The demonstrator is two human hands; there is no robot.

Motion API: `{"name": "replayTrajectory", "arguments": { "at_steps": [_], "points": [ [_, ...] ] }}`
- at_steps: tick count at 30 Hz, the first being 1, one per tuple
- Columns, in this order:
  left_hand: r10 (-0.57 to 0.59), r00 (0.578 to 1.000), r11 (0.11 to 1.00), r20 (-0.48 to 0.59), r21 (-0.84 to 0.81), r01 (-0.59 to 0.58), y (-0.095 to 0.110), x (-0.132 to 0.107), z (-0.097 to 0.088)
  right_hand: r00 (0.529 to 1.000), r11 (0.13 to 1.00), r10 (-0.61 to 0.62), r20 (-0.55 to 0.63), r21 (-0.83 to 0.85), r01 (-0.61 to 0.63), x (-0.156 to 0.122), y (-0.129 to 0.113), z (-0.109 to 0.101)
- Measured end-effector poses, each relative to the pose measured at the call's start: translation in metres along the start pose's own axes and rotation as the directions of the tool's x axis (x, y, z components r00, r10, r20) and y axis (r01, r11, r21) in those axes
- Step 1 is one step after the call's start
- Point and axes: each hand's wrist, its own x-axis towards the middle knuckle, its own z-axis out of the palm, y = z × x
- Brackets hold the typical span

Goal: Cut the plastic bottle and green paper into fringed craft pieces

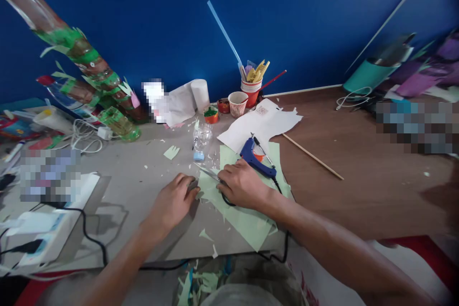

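My right hand is closed around a pair of scissors, their blades pointing left over pale green paper. To its left, my left hand has curled fingers, with thumb and forefinger close together near the paper's left edge. What sits between those fingertips, if anything, is too small to make out. A blue glue gun lies just beyond my right hand, on the paper. Past the scissor tips lies a clear plastic bottle with a light blue cap. A cut green paper piece rests on the grey tabletop.
A brown-and-green bottle trunk leans at the left. Cups, a green paint pot and a white roll stand by the blue wall. A white power strip, torn white paper and a wooden stick lie around.
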Motion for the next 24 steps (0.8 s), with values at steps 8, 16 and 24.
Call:
{"name": "replayTrajectory", "arguments": {
  "at_steps": [8,16,24],
  "points": [
    [-0.045,0.997,0.991,0.054,0.126,0.038,0.010,0.010,0.017,0.982,0.992,0.092,0.166,-0.096,-0.077,-0.005,-0.004,-0.007],
    [-0.036,0.995,0.998,0.091,0.059,0.031,0.013,0.010,0.013,0.972,0.989,0.081,0.219,-0.138,-0.052,-0.013,-0.008,-0.012],
    [-0.334,0.942,0.895,-0.019,-0.319,0.311,0.011,-0.002,-0.009,0.988,0.978,0.087,0.128,0.177,-0.109,-0.001,0.007,-0.033]
  ]
}}
